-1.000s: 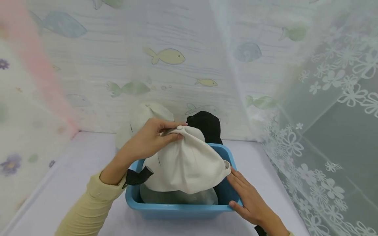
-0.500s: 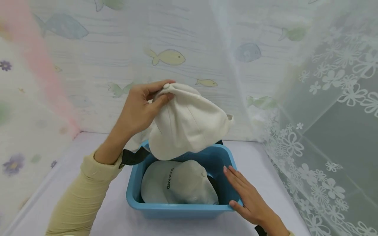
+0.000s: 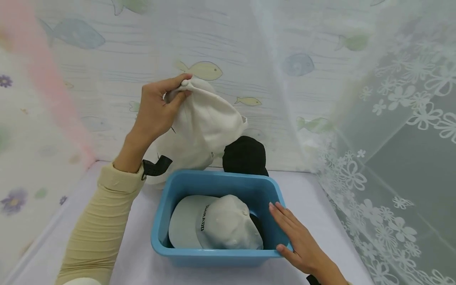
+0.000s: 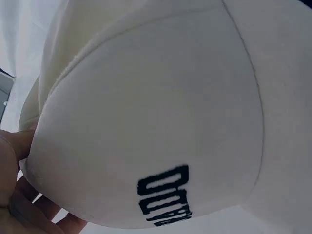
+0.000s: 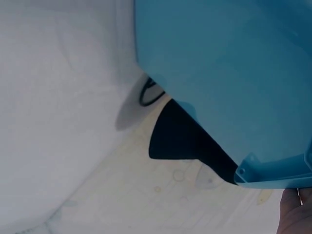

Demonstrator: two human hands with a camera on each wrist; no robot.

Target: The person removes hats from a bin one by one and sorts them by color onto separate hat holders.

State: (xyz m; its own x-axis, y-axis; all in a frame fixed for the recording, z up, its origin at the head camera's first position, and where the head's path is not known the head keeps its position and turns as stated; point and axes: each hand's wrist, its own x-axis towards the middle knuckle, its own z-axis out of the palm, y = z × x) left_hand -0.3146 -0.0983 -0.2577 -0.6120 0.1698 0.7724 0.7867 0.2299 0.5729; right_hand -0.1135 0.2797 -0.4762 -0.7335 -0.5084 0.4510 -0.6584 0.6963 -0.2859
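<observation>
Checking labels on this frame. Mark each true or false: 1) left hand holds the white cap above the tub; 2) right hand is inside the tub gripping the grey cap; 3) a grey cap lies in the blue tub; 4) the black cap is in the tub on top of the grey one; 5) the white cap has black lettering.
1. Left hand holds the white cap above the blue tub: true, pinched at the crown.
2. False. Right hand rests flat on the tub's right rim, no grip on anything.
3. Grey cap lies in the tub: true.
4. False. The black cap stands behind the tub.
5. True, seen in the left wrist view.
</observation>
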